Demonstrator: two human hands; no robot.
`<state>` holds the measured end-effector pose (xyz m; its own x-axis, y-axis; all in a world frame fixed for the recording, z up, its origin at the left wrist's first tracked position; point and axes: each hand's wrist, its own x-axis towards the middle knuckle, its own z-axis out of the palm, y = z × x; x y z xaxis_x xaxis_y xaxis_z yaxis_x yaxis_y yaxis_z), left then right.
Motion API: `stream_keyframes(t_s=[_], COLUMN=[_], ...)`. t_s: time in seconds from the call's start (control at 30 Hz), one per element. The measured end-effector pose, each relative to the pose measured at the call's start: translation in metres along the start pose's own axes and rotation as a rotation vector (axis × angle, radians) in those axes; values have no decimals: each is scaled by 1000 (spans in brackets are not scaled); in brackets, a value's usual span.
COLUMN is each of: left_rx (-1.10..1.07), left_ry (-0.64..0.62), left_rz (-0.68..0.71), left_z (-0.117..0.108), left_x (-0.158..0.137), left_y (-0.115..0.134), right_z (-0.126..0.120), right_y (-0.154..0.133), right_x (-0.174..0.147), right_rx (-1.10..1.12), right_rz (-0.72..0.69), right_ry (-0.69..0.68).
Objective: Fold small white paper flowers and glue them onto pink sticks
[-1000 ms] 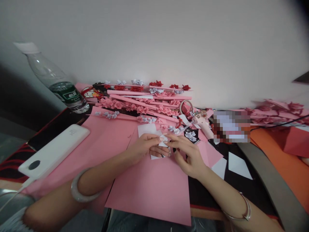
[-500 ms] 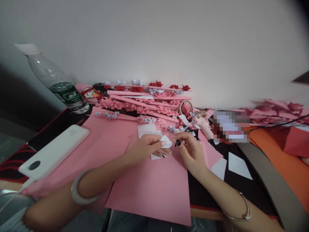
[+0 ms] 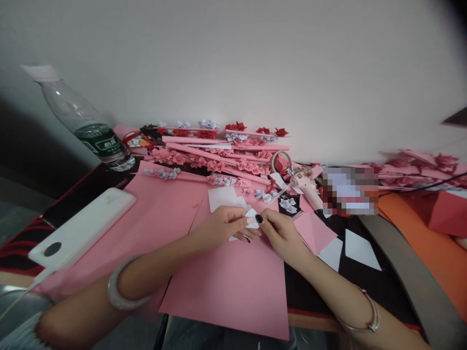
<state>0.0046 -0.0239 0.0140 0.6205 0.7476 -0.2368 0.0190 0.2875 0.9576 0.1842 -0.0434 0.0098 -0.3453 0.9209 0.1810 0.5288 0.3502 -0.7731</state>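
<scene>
Left fingers (image 3: 240, 225) and right fingers (image 3: 268, 227) pinch white paper (image 3: 251, 213) between them.

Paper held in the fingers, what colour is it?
The paper is white; it shows best in the head view.

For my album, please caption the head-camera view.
Left hand and right hand hold a small white paper above a pink sheet.

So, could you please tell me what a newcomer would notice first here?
Probably the pink, red and white flowers along the wall come first. The bottle at the far left also stands out, as do, in the middle, the hands holding white paper over a pink sheet.
</scene>
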Motion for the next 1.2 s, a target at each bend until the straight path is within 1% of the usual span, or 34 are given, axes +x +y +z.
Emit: stream_keyframes(t_s=[0.33,0.57,0.77,0.87,1.0,1.2], left_rx=[29,41,40,21,21,98], left_ry=[-3,-40,-37,-31,-44,-29], left_rz=[-17,38,42,25,22,43], left_z=[0,0,-1,-1,0,1], left_x=[2,1,1,1,-1,0], left_y=[-1,-1,-2,-1,1,-1], right_z=[0,1,0,0,1,-1], right_y=[-1,-2,-1,0,1,2], right_x=[-1,0,1,0,-1,0], right_rx=[-23,-71,-67,-50,-27,-29], right_rz=[-29,-55,-68,-68,-55,-15], right_ry=[-10,-33,-44,-20,59,163])
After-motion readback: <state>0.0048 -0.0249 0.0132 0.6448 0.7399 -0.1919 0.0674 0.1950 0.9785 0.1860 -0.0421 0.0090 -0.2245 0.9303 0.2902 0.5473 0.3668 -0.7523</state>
